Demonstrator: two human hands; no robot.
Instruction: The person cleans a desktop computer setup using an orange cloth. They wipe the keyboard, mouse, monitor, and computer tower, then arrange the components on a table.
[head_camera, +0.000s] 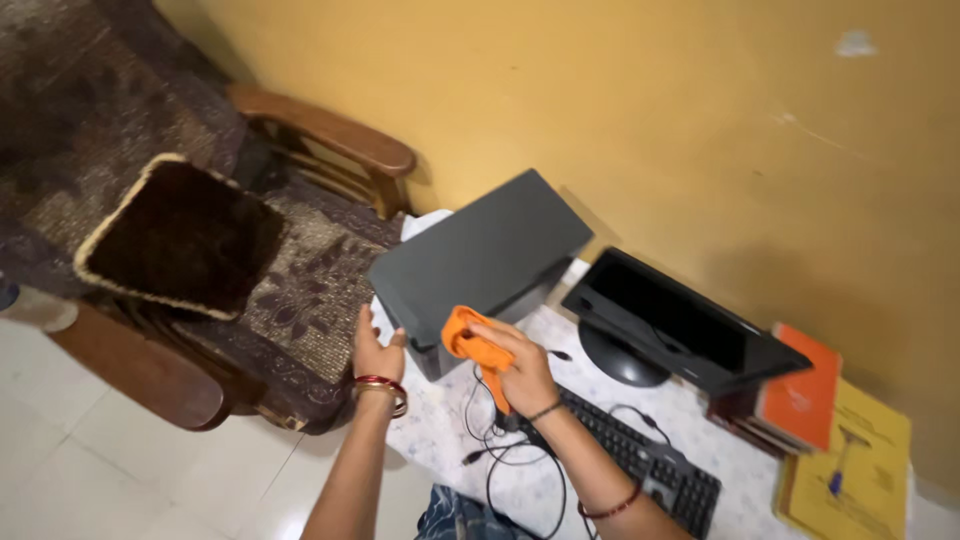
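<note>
A dark grey computer case (480, 255) lies on its side on a white marbled table (440, 420). My left hand (376, 352) rests against the case's near left corner, fingers flat on it. My right hand (520, 370) grips a bunched orange cloth (476, 348) and presses it on the case's front edge. Both wrists wear bangles.
A black monitor (680, 325) stands right of the case, with a black keyboard (640, 460) and loose black cables (500, 450) in front. Orange and yellow books (830, 420) lie at the far right. A wooden armchair (220, 250) with a dark cushion stands left, against the yellow wall.
</note>
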